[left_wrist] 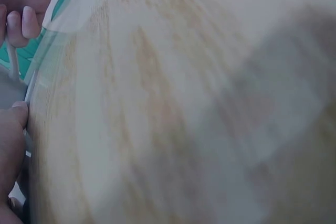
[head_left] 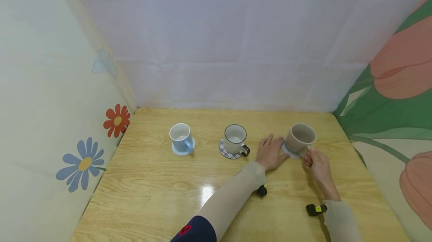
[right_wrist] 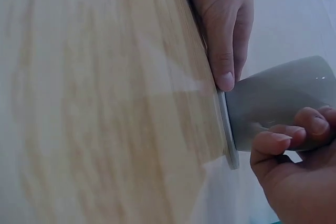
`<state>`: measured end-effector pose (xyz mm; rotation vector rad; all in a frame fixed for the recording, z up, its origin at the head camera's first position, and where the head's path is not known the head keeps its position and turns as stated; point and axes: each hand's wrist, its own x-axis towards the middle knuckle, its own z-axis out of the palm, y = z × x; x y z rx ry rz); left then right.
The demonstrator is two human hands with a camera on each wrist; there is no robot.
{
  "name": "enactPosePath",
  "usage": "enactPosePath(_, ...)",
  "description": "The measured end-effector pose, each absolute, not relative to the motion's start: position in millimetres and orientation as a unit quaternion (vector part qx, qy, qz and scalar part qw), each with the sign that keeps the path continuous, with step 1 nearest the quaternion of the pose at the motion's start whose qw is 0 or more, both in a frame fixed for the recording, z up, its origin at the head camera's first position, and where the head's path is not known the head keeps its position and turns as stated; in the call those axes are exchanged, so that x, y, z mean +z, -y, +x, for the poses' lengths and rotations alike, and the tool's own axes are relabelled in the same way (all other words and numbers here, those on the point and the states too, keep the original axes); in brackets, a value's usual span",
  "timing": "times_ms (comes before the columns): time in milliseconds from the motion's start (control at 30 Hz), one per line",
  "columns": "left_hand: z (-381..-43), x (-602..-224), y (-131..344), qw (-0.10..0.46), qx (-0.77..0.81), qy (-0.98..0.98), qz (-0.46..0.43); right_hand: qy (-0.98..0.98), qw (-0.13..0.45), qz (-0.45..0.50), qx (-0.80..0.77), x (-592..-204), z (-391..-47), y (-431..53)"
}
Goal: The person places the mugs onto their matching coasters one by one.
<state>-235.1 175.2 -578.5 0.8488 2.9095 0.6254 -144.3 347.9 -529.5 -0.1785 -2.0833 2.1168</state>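
Note:
At the right of the table, a taupe mug (head_left: 294,145) is upright on a pale round coaster (head_left: 289,153). My right hand (head_left: 319,165) grips the mug's handle, its fingers curled; the right wrist view shows them close to the mug (right_wrist: 275,98). Across from it, my left hand (head_left: 270,155) lies palm down on the table with fingers spread and fairly straight. Its thumb and fingertips touch the edge of the coaster (right_wrist: 231,153). Only part of the left hand (left_wrist: 10,145) shows in the left wrist view.
A white mug with a black rim and handle (head_left: 233,144) stands on a checked coaster (head_left: 225,153), left of my left hand. Farther left, a light blue mug (head_left: 179,141) sits on a pale blue coaster (head_left: 179,153). A white cloth wall (head_left: 219,66) borders the table's back edge.

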Motion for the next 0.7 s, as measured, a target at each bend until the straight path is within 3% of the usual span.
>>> enactPosePath(700,-230.8,-576.0,-172.1,0.026,0.17,-0.942,0.289,0.728,0.086,-0.057,0.678,-528.2,-143.6,-350.3)
